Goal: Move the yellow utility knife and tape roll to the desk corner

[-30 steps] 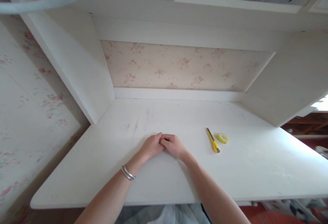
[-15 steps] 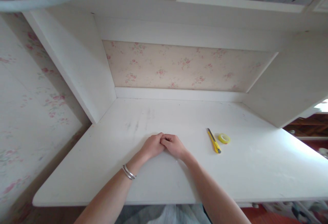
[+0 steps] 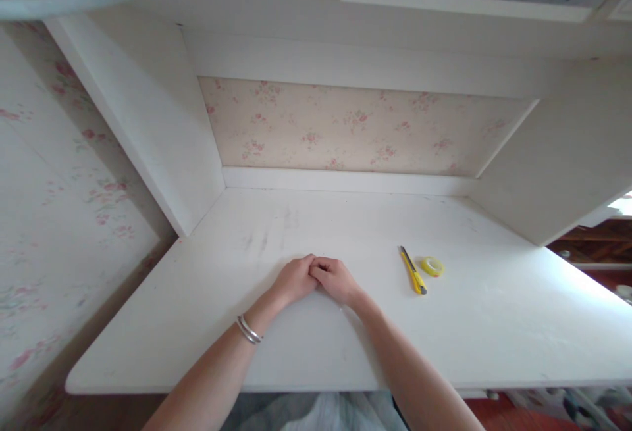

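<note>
Left grip point(image 3: 295, 280) and right grip point(image 3: 336, 280) curled narrow, fingertips meeting, holding nothing, resting on the white table point(image 3: 276, 352). Silver bangles point(image 3: 248, 330) on the left wrist. Scuffed white tabletop beneath, set in a white alcove; floral wallpaper point(image 3: 345, 125) on the back panel beyond the grips, a shelf above. Near, to the right of the right grip: yellow utility knife point(image 3: 412, 270), slim, black-tipped, lying flat and pointing away. Just beside it, farther right: small yellow tape roll point(image 3: 432, 266), flat on the table.

Bare forearms; 2 thin silver bangles point(image 3: 248, 330) circle the left wrist.
</note>
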Demonstrator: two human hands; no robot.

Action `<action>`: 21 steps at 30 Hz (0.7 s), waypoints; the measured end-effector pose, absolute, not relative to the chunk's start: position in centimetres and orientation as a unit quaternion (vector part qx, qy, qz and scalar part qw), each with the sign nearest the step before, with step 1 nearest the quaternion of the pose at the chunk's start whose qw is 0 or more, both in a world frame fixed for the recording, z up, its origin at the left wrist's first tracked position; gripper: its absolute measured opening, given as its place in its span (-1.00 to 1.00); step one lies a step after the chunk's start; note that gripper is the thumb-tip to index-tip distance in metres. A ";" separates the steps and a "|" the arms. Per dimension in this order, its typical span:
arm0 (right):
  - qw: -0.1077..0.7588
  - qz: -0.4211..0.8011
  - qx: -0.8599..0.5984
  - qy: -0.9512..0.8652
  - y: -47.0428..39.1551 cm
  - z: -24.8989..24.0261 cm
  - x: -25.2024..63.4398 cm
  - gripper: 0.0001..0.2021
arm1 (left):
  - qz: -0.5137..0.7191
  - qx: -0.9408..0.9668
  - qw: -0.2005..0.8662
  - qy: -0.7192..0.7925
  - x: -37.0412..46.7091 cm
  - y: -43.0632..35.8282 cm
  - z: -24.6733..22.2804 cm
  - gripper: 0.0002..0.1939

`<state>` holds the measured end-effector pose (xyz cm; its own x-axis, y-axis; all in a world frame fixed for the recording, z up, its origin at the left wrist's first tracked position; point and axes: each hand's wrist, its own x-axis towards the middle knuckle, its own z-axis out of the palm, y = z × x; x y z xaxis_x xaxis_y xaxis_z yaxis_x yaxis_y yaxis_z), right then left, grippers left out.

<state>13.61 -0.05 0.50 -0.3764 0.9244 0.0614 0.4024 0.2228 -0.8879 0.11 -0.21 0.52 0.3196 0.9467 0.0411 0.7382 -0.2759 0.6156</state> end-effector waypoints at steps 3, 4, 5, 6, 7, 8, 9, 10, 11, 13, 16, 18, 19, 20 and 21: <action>0.310 0.415 -0.466 -0.718 -0.1 0.5 13.6 -0.82 | 0.201 0.766 0.256 0.554 0.2 -0.3 0.7 -0.72; 0.310 0.413 -0.466 -0.719 -0.1 0.5 13.6 -0.82 | 0.199 0.764 0.257 0.557 0.2 -0.3 0.7 -0.72; 0.310 0.411 -0.465 -0.720 -0.1 0.5 13.6 -0.82 | 0.197 0.764 0.258 0.558 0.2 -0.3 0.8 -0.72; 0.310 0.409 -0.464 -0.722 -0.1 0.5 13.6 -0.82 | 0.196 0.764 0.259 0.558 0.2 -0.3 0.8 -0.72; 0.309 0.407 -0.463 -0.724 -0.1 0.6 13.6 -0.82 | 0.195 0.764 0.260 0.558 0.2 -0.3 0.8 -0.72; 0.308 0.405 -0.463 -0.726 -0.2 0.6 13.6 -0.82 | 0.194 0.763 0.261 0.559 0.2 -0.3 0.8 -0.72; 0.308 0.404 -0.463 -0.726 -0.2 0.7 13.5 -0.81 | 0.192 0.762 0.261 0.560 0.2 -0.3 0.8 -0.72; 0.308 0.403 -0.464 -0.727 -0.2 0.7 13.5 -0.81 | 0.191 0.761 0.262 0.562 0.2 -0.3 0.8 -0.72; 0.308 0.402 -0.464 -0.727 -0.2 0.7 13.5 -0.81 | 0.190 0.759 0.263 0.565 0.2 -0.3 0.8 -0.72; 0.308 0.400 -0.466 -0.727 -0.2 0.7 13.5 -0.81 | 0.189 0.758 0.263 0.566 0.2 -0.3 0.8 -0.72; 0.306 0.398 -0.466 -0.729 -0.2 0.6 13.6 -0.81 | 0.197 0.764 0.260 0.557 0.2 -0.3 0.7 -0.72; 0.306 0.397 -0.465 -0.730 -0.2 0.5 13.6 -0.81 | 0.201 0.767 0.257 0.552 0.2 -0.3 0.7 -0.73; 0.306 0.397 -0.464 -0.730 -0.2 0.5 13.6 -0.82 | 0.200 0.768 0.257 0.552 0.2 -0.3 0.6 -0.73; 0.307 0.397 -0.463 -0.730 -0.2 0.5 13.5 -0.82 | 0.199 0.767 0.257 0.553 0.2 -0.3 0.6 -0.73; 0.307 0.397 -0.463 -0.731 -0.2 0.5 13.5 -0.82 | 0.198 0.767 0.257 0.554 0.2 -0.3 0.6 -0.73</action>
<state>13.54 -0.18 0.51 -0.3831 0.9202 0.0802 0.4328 0.2556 -0.8645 0.16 -0.27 0.61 0.3078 0.9513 0.0193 0.7480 -0.2545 0.6129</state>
